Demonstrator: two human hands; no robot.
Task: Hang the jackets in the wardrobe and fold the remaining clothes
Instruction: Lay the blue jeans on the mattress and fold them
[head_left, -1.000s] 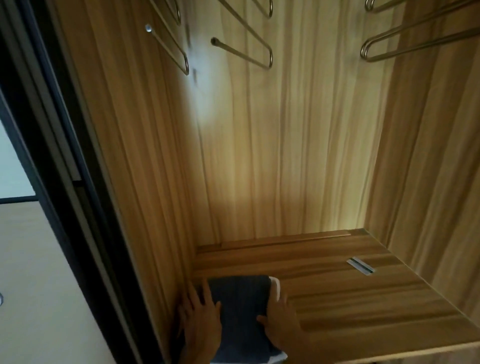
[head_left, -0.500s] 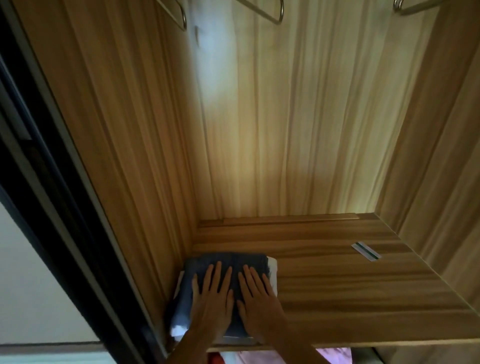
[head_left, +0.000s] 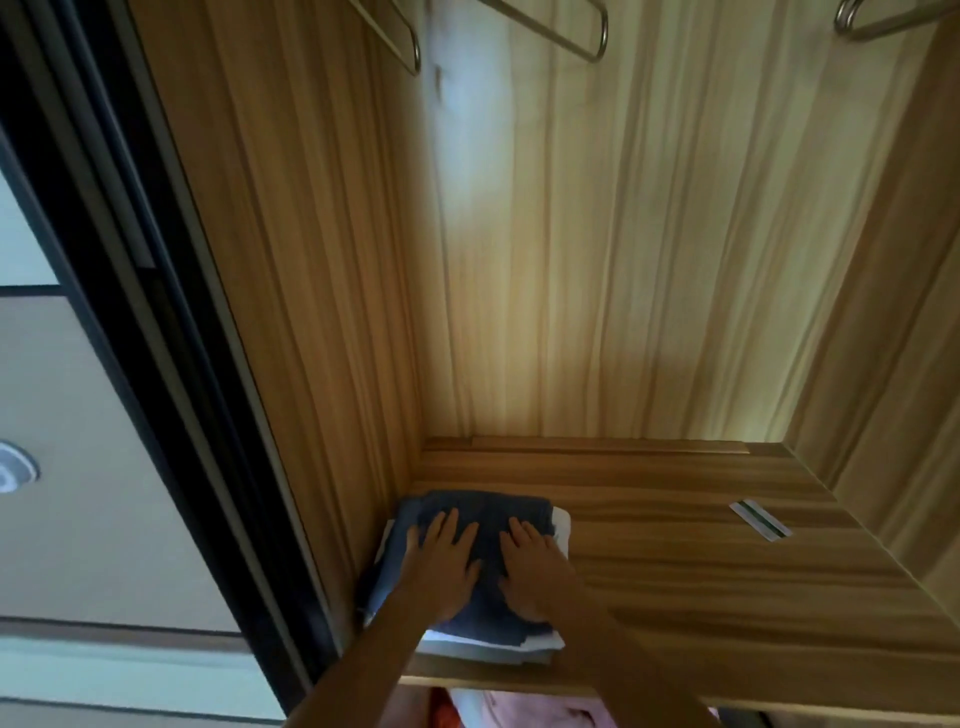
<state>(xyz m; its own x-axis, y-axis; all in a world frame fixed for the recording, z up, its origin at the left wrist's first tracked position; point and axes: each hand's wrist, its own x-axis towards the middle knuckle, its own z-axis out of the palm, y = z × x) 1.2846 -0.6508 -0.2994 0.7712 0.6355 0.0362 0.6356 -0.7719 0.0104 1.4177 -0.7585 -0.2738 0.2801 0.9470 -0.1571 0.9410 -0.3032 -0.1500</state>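
A folded dark blue garment (head_left: 483, 512) lies on top of a folded white one (head_left: 561, 530) in the front left corner of the wooden wardrobe shelf (head_left: 675, 587). My left hand (head_left: 441, 564) and my right hand (head_left: 532, 569) lie flat side by side on the blue garment, fingers straight and pointing toward the back wall, pressing it down. Several metal hangers (head_left: 571, 28) hang empty at the top of the wardrobe.
A small white label with a green stripe (head_left: 759, 519) lies on the shelf at the right. The wardrobe's left wall touches the pile; a dark sliding door frame (head_left: 171, 364) runs along the left. Pink and red cloth (head_left: 519, 709) shows below the shelf edge.
A second ago my hands gripped the pile at its left and right sides. They moved onto its top, palms flat, and the pile slid further into the corner.
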